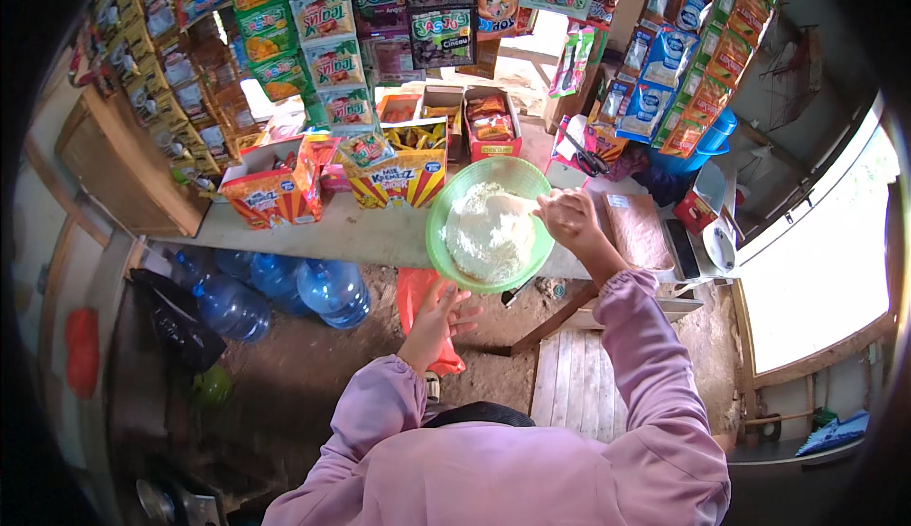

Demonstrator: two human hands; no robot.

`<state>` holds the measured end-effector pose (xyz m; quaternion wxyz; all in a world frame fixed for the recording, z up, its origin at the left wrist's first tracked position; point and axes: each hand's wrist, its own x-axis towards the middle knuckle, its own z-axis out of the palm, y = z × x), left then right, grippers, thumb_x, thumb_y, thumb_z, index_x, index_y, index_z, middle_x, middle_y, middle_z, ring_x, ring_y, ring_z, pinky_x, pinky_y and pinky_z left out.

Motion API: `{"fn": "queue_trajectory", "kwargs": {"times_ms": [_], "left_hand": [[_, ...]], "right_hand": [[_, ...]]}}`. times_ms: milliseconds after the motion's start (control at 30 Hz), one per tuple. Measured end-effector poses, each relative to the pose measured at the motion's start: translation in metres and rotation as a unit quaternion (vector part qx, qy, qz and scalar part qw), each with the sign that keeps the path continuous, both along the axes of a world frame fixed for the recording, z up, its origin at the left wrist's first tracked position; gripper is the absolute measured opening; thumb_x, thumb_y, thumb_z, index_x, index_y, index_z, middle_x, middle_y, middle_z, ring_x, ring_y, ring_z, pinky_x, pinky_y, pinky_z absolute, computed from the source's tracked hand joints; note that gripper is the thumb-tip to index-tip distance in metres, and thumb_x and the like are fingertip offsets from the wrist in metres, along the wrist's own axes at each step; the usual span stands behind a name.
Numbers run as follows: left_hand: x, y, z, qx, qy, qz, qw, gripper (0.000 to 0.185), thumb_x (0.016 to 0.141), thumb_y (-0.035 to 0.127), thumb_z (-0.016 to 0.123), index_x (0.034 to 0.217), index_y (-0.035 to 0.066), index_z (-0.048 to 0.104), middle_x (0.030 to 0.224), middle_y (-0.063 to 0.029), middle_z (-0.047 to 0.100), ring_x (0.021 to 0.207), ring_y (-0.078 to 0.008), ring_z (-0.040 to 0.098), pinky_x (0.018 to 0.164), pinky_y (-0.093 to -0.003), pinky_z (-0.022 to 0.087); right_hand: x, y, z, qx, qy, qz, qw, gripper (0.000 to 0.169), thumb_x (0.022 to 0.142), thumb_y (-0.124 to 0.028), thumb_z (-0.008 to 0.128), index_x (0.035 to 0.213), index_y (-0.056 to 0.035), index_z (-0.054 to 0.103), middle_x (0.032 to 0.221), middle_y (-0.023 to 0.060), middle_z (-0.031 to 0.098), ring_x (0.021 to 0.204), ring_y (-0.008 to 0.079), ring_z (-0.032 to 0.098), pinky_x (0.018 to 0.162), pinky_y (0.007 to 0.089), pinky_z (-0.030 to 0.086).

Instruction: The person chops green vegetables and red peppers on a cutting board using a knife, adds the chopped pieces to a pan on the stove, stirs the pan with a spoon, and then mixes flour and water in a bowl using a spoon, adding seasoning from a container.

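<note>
A light green plastic bowl [443, 241] stands on the counter, its near rim reaching past the counter's edge. White flour [484, 237] lies heaped in it. My right hand [568, 218] is closed around the handle of a pale spoon [509, 205], whose head rests in the flour. Just below the bowl's near rim, my left hand [441, 319] holds nothing, with its fingers spread. Whether its fingertips touch the bowl, I cannot tell.
Snack boxes [398, 188] line the counter [356, 230] at the left and behind. Scissors [589, 159], a brown packet [638, 230] and a phone [682, 248] lie at the right. Sachet strips [331, 35] hang above. Blue water jugs [333, 291] and a wooden bench [576, 376] stand below.
</note>
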<state>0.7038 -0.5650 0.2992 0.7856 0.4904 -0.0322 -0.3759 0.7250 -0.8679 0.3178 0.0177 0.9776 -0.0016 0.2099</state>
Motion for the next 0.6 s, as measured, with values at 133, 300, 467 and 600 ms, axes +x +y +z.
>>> {"fn": "queue_trajectory", "kwargs": {"times_ms": [133,300,467,600], "left_hand": [[0.026,-0.022,-0.002,-0.012,0.009,-0.082,0.997,0.049,0.092,0.032,0.045,0.131,0.009,0.026,0.122,-0.0122,0.047,0.096,-0.0271,0.059,0.075,-0.0363,0.050],[0.050,-0.031,-0.014,-0.034,0.033,-0.170,0.984,0.041,0.092,0.020,0.044,0.128,0.006,0.029,0.120,-0.0134,0.049,0.094,-0.0296,0.060,0.076,-0.0391,0.052],[0.058,-0.021,-0.013,-0.065,0.056,-0.163,0.983,0.039,0.090,0.011,0.041,0.127,0.005,0.031,0.119,-0.0145,0.049,0.099,-0.0288,0.058,0.077,-0.0386,0.053],[0.061,-0.022,-0.006,-0.031,0.062,-0.153,0.986,0.040,0.089,0.008,0.039,0.127,0.005,0.030,0.118,-0.0152,0.049,0.103,-0.0273,0.056,0.077,-0.0397,0.053]], "right_hand": [[-0.032,0.029,0.059,-0.139,0.076,-0.029,0.987,0.010,0.083,-0.022,0.052,0.085,-0.0160,0.060,0.072,0.0024,0.060,0.072,0.0183,0.060,0.075,0.0355,0.040],[-0.019,0.042,0.022,-0.095,0.125,-0.089,0.984,0.013,0.082,-0.021,0.050,0.082,-0.0188,0.063,0.070,0.0032,0.058,0.072,0.0198,0.059,0.070,0.0383,0.039],[0.004,0.026,0.042,-0.057,0.055,-0.131,0.988,0.018,0.083,-0.019,0.045,0.075,-0.0168,0.061,0.070,0.0046,0.060,0.073,0.0186,0.059,0.073,0.0371,0.037],[0.007,0.031,0.009,-0.067,0.100,-0.142,0.983,0.017,0.084,-0.020,0.047,0.085,-0.0183,0.064,0.068,0.0058,0.056,0.067,0.0200,0.057,0.066,0.0383,0.036]]}}
